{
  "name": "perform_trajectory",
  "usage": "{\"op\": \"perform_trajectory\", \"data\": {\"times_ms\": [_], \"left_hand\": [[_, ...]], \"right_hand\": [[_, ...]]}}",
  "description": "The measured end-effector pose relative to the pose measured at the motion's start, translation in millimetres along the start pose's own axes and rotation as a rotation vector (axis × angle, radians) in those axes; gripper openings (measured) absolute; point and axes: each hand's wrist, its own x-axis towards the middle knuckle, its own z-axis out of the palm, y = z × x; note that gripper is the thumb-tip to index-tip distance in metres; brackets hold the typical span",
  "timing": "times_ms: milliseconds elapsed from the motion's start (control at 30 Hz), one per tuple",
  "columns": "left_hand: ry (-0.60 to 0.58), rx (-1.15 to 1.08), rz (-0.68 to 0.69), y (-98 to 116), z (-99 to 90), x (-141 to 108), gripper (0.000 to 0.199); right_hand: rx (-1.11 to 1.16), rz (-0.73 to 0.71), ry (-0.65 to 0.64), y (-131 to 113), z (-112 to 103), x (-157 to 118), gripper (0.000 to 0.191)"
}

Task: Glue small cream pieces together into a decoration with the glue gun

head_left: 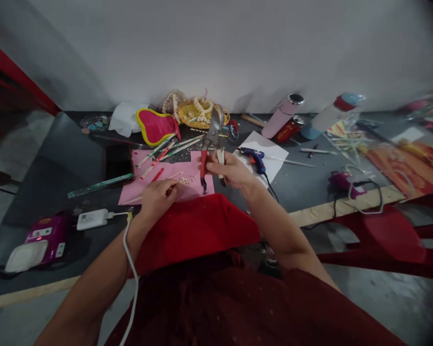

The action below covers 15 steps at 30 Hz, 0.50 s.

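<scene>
My right hand [234, 170] is wrapped round the handles of a pair of shears [213, 132], one grip red and the other whitish. The metal blades point up and away from me. Closed fingers of my left hand [159, 197] rest at the near edge of a pink paper sheet [128, 161]; what they hold, if anything, is hidden. Beside that hand lies a small heap of short cut pale pieces [185, 180]. Several chopsticks in printed wrappers [162, 153] lie across the paper's far side. A red cloth [202, 228] covers my lap.
Behind the paper stand a yellow basket [187, 115] with pale strung pieces and a pink-and-yellow heart-shaped item [155, 127]. A glue gun [254, 157] lies on white paper to the right, near a pink flask [283, 115] and red can [290, 129]. A white cable [132, 269] crosses my left forearm.
</scene>
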Motion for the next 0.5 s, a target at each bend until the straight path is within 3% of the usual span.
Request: {"op": "perform_trajectory", "data": {"times_ms": [100,200,267,367,500], "left_hand": [[0.036,-0.018,-0.048,1,-1.5,0,0.024],[0.102,-0.049,-0.069,1,-3.4,1,0.023],[0.157,-0.054,-0.095,1,-5.8,2,0.023],[0.234,-0.097,-0.142,4,-11.5,2,0.024],[0.306,-0.174,-0.168,11,-20.4,2,0.024]], "right_hand": [[0.239,0.015,-0.120,4,8,-22,0.023],[0.208,-0.062,-0.125,10,10,-31,0.033],[0.013,-0.138,-0.066,17,10,-30,0.032],[-0.474,-0.250,0.046,29,10,-25,0.029],[-0.930,-0.264,-0.028,38,22,-22,0.038]]}}
